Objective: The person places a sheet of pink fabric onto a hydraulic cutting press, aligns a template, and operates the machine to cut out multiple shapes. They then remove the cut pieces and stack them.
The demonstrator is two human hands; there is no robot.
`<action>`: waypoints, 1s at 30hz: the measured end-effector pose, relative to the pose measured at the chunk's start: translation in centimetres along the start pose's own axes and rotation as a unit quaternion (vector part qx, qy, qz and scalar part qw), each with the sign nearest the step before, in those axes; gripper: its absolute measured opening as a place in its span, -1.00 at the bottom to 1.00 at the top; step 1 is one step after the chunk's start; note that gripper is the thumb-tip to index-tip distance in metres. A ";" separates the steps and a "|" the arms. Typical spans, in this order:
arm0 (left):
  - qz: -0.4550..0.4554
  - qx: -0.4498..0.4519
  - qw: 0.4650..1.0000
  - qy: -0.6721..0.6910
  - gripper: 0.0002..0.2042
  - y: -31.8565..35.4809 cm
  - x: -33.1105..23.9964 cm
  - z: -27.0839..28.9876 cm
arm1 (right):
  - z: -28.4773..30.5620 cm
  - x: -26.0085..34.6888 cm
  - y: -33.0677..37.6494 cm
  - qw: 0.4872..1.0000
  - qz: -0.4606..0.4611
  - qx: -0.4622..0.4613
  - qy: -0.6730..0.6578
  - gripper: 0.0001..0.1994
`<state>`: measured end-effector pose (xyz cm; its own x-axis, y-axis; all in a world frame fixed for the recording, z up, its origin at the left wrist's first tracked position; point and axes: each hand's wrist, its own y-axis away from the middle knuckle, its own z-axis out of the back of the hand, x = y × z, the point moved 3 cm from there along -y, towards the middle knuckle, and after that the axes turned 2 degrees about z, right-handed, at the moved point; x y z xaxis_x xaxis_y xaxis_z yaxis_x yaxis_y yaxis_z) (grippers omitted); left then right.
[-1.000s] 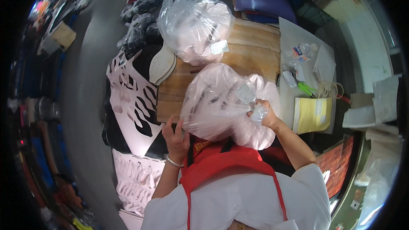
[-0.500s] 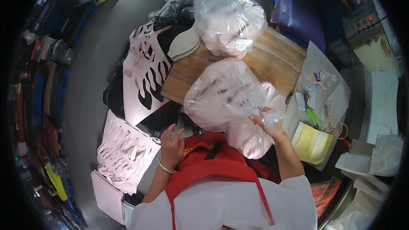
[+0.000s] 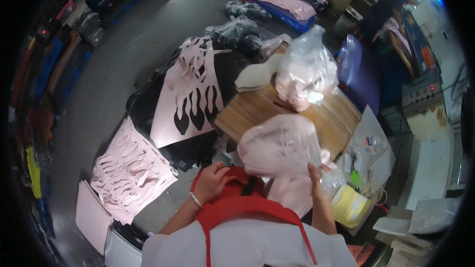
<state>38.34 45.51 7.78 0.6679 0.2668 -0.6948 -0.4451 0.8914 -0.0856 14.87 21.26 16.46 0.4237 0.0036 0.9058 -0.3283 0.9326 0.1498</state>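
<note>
At the near edge of the wooden table (image 3: 257, 111), in the head view, we see the right hand (image 3: 316, 183) closed on the gathered neck of a clear bag (image 3: 282, 146) stuffed with pale pink pieces; the bag hangs in front of the chest, just above the red apron (image 3: 237, 202). The left hand (image 3: 213, 180) lies curled against the apron's top, fingers bent inward; we cannot tell whether it pinches anything. A thin bracelet (image 3: 196, 200) circles that wrist. On the table farther off stands a second bag (image 3: 307, 71), also full, beside a stack of cream pieces (image 3: 255, 76). Left of the table, pink sheets (image 3: 190, 94) with flame-shaped cutouts lie on the floor. A yellow pad (image 3: 349, 207) rests near the right forearm.
</note>
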 end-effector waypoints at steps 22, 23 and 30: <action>0.421 0.015 0.502 0.756 -0.42 4.8 26.2 6.8 | -29.8 15.8 2.5 0.889 0.185 0.408 0.097 -0.87; 0.430 -0.016 0.498 0.753 -0.42 6.2 26.8 7.7 | -31.3 15.7 2.1 0.877 0.187 0.434 0.083 -0.82; 0.496 -0.196 0.466 0.706 -0.40 13.3 26.0 10.7 | -42.2 16.9 0.0 0.798 0.273 0.530 -0.086 -0.80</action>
<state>56.17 68.19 -3.79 -0.9173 -0.2770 -0.2859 -0.3775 0.3769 0.8459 57.61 36.53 15.05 -0.1181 0.1705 0.9782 -0.9930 -0.0216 -0.1161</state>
